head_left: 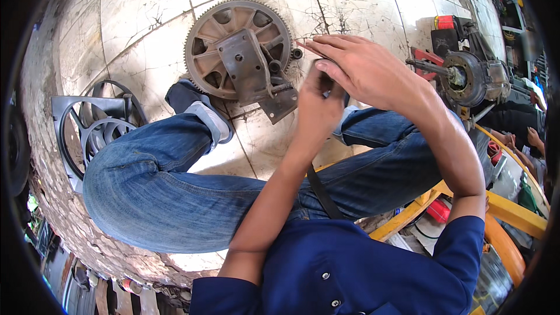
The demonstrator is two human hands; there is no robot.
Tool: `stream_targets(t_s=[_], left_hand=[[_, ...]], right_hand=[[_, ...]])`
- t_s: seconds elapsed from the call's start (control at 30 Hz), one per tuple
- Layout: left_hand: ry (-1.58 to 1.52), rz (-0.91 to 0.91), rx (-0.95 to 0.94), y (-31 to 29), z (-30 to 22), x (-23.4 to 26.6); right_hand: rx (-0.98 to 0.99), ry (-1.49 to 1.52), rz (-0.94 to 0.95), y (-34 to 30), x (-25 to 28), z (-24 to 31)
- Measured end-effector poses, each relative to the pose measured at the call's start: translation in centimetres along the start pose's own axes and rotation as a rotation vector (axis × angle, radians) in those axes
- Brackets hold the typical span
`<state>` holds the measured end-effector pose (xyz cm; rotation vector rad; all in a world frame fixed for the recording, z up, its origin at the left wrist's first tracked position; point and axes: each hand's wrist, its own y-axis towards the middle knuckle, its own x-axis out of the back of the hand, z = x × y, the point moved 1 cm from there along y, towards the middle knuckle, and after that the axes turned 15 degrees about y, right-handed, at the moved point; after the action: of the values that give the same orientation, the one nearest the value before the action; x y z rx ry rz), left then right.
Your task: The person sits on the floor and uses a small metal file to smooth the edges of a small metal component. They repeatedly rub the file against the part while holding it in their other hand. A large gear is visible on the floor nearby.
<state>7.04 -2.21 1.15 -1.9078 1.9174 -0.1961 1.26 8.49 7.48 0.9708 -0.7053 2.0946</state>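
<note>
My left hand [319, 105] is raised in front of me, its fingers curled round something dark that is mostly hidden. Just above it, my right hand [367, 70] reaches across with its fingers long and close together. Under those fingers shows the edge of a thin reddish-brown strip [309, 49]; the rest is covered. Beyond my hands, a large toothed metal wheel [201, 61] with spokes lies on the tiled floor. A grey steel bracket [236, 55] with holes rests on it. Next to the wheel's rim sits a small dark cylindrical part [297, 53].
At left, a black fan shroud [65, 105] leans beside my knee. To the right stands a hub with a brake drum [464, 79] and shaft. A yellow metal frame [516, 213] runs at my lower right. Another person's hands [534, 139] show at the far right.
</note>
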Motion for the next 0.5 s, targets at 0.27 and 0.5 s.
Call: stream_targets(t_s=[0.27,0.5], left_hand=[[-0.201,0.003,0.030,1.8,1.0,0.7],[-0.069,-0.008,0.077,1.8,1.2,1.1]], right_hand=[[0.017,-0.011,-0.017,0.5,0.1,0.1],[0.059,-0.062,-0.027,0.5,-0.4,-0.1]])
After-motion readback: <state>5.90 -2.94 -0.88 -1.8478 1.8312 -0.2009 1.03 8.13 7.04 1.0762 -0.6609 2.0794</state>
